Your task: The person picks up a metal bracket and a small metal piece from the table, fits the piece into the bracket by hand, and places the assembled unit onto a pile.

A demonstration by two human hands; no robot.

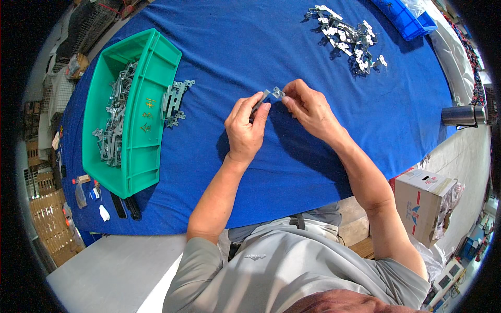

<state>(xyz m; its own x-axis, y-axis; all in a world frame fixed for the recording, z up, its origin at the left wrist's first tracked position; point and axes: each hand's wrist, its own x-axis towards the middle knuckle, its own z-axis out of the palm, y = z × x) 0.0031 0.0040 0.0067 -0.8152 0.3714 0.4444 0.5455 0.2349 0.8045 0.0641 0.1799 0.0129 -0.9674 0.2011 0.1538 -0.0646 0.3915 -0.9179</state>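
Observation:
Over the middle of the blue cloth, my left hand [246, 125] is closed on a small metal bracket [267, 96], thumb and fingers pinching its lower end. My right hand [310, 108] has its fingertips pressed together at the bracket's other end, by a small bent tab. Its fingers partly hide what they grip there. To the left, several like brackets [174, 103] lie stacked on the cloth beside a green plastic crate [147, 115]. Inside the crate is a heap of loose metal brackets [116, 122].
At the far right lies a scattered pile of shiny metal pieces [348, 37], near a blue plastic bin [404, 20]. A steel cup [463, 116] stands at the table's right edge, above a cardboard box [421, 203]. A dark phone-like object [119, 206] lies near the crate's lower end.

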